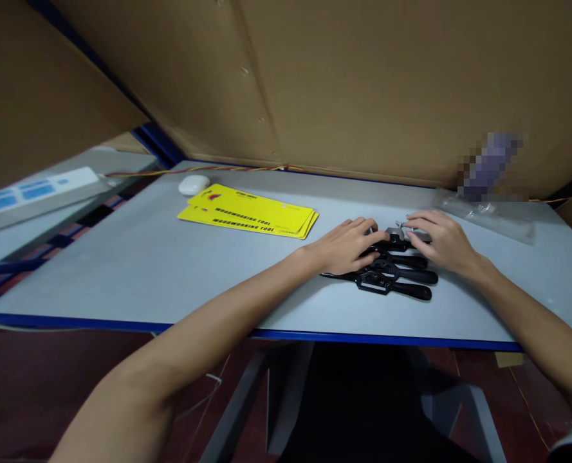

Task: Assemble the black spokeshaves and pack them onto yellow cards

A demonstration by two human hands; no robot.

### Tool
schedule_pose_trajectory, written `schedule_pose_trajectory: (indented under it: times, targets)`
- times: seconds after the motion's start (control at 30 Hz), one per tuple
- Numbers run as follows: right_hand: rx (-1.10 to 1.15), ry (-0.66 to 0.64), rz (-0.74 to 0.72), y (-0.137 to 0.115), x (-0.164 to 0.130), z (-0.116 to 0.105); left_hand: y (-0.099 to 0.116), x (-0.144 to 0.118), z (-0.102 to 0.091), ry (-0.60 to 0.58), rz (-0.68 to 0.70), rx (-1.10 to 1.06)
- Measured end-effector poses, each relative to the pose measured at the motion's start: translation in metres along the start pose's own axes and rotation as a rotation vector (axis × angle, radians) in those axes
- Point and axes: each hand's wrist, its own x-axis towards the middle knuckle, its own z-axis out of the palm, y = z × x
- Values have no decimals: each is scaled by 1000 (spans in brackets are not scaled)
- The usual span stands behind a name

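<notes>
Several black two-handled woodworking tools lie side by side on the grey table, right of centre. My left hand rests on their left handles, fingers curled over the farthest one. My right hand touches the farthest tool's right end, fingertips at a small metal blade part. Whether either hand truly grips the tool is unclear.
A stack of yellow printed cards lies left of centre, with a small white case behind it. Clear plastic bags lie at the back right. Cardboard walls stand behind; a power strip sits far left.
</notes>
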Motion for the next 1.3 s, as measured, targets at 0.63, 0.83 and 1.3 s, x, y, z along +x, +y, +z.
schedule_pose_trajectory:
  times: [0.63,0.83,1.3]
  targets:
    - [45,-247,-7,27,-2,7,0,1,0,-18,33,-54]
    - [63,-219,-41,25,2,6,1,0,-1,-9,40,-45]
    - [92,-212,21,23,3,8,1,2,-1,-14,41,-35]
